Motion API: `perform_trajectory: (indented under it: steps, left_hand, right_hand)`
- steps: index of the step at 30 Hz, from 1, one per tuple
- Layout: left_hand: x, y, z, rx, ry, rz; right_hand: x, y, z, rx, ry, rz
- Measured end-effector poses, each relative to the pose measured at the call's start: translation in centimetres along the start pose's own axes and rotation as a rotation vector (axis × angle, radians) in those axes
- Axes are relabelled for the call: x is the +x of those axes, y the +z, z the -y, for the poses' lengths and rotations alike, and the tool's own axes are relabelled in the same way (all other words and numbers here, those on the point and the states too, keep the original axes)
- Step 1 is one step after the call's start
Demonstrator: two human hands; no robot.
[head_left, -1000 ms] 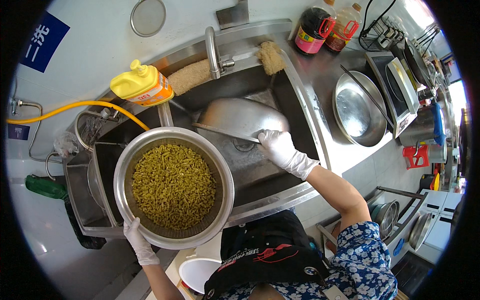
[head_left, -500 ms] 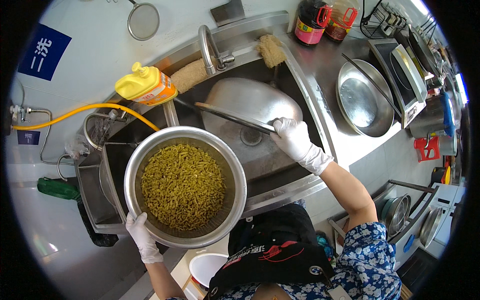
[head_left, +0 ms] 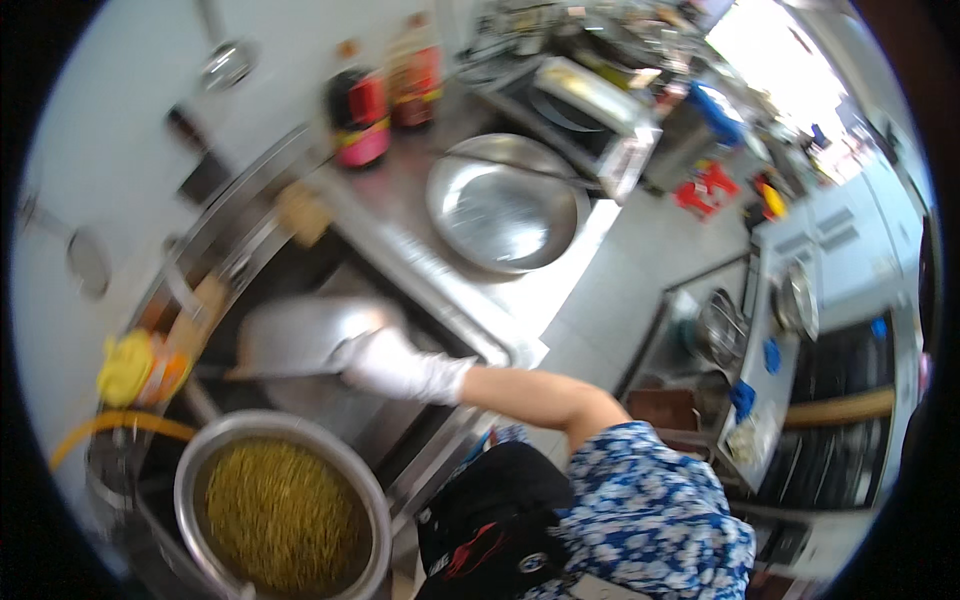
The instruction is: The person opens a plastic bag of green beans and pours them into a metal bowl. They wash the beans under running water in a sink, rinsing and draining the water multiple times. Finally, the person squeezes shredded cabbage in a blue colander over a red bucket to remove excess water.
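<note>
A white glove covers my right hand [head_left: 385,365], which is closed on the edge of a large steel basin [head_left: 300,330] tipped up in the sink; motion smears both. To its lower left, a round metal pot [head_left: 372,490] full of chopped yellow-green vegetable pieces [head_left: 280,515] rests over the near side of the sink. Of my left hand [head_left: 243,591], only a white-gloved bit shows on the pot's near rim, at the lower edge of the picture; the rest is out of frame.
A wide steel pan [head_left: 505,215] with a dark stick across it stands on the counter right of the sink. Behind are two sauce bottles [head_left: 357,110]. A yellow detergent bottle [head_left: 140,368] and yellow hose [head_left: 120,422] lie left. A rack [head_left: 690,330] with bowls stands right.
My view has swung to the right, so the sink and pot now appear further left and lower. My right hand keeps hold of the basin; my left hand has mostly left the picture.
</note>
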State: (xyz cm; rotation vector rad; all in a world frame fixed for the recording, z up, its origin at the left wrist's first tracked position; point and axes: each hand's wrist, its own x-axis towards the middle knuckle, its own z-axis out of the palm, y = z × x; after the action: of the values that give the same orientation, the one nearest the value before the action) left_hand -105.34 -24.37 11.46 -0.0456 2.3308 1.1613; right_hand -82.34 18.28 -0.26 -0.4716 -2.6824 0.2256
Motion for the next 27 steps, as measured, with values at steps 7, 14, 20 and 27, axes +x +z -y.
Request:
perform_trajectory:
  steps: [7,14,20,27]
  left_hand:
    - [2.4,-0.2,-0.6,0.075,-0.208,-0.06]
    - [-1.0,2.3,-5.4,0.142,-0.162,0.045]
    - [-2.9,3.3,-7.6,0.066,-0.168,0.094]
    - [1.3,1.4,-4.7,0.152,-0.12,0.102]
  right_hand:
    - [0.6,1.1,-0.2,0.122,0.147,-0.011]
    - [0.5,0.4,-0.4,0.129,0.138,-0.062]
    - [0.1,-0.9,-0.9,0.007,0.04,-0.001]
    - [-0.2,-0.7,-1.4,0.165,0.108,-0.149]
